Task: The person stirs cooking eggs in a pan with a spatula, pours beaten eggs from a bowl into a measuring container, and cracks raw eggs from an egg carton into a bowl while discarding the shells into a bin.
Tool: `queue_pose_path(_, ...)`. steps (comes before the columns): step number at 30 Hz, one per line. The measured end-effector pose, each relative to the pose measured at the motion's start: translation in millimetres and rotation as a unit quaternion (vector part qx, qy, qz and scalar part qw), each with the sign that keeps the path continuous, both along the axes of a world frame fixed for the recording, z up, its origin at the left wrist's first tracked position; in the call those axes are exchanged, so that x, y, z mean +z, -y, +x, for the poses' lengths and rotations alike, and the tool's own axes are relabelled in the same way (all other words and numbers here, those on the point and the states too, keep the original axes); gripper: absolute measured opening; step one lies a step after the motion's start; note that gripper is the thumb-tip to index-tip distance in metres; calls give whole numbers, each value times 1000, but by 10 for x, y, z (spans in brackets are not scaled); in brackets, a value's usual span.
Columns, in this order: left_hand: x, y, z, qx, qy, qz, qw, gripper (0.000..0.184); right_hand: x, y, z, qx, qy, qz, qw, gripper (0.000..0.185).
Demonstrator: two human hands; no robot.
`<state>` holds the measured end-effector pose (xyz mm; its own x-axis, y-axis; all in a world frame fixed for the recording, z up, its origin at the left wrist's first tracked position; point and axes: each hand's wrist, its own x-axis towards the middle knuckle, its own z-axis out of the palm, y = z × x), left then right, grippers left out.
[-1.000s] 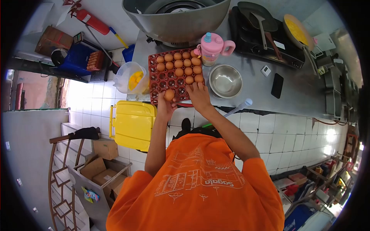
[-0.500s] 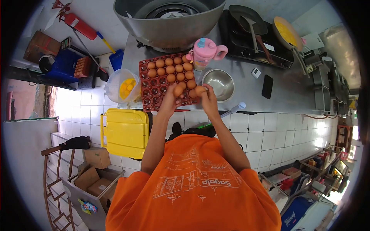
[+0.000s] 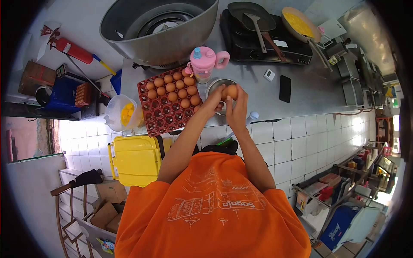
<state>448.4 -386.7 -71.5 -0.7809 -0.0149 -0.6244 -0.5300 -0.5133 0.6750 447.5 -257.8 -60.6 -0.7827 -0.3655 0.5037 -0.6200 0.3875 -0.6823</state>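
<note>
Worktop point(image 3: 316, 92) carries it all: big steel pot point(image 3: 157, 47) and black stove point(image 3: 297, 57) along the far side, egg tray point(image 3: 165, 116) at near left, its back and right cells filled, with bare cells at front left. Plastic jug point(image 3: 136, 115) with yolks sits just left of the tray, pink cup point(image 3: 203, 61) behind the tray's right end. Steel bowl point(image 3: 215, 85) is just right of the tray, mostly hidden by the hands. Key relation: both hands are over the bowl, and the held egg point(image 3: 232, 91) sits at the fingertips above its right part as seen from the head; height over the rim can't be read. Egg looks near round from this angle, so no call on its long axis. Right hand point(image 3: 237, 107) is the nearer one, grip closed around the egg from the right. Left hand point(image 3: 212, 101) comes in from the left, fingers bent, tips right up against the egg; can't tell if its palm holds another. Versus half a second ago: the hands were over the tray's front right, an egg showing in each; now they're together over the bowl, and the head view has swung right.
</note>
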Motion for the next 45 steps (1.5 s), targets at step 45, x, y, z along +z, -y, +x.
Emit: queue_pose_path(45,125,204,90,-70,-268,-575,770,52,147,-114,-944,166,324,123,923,52)
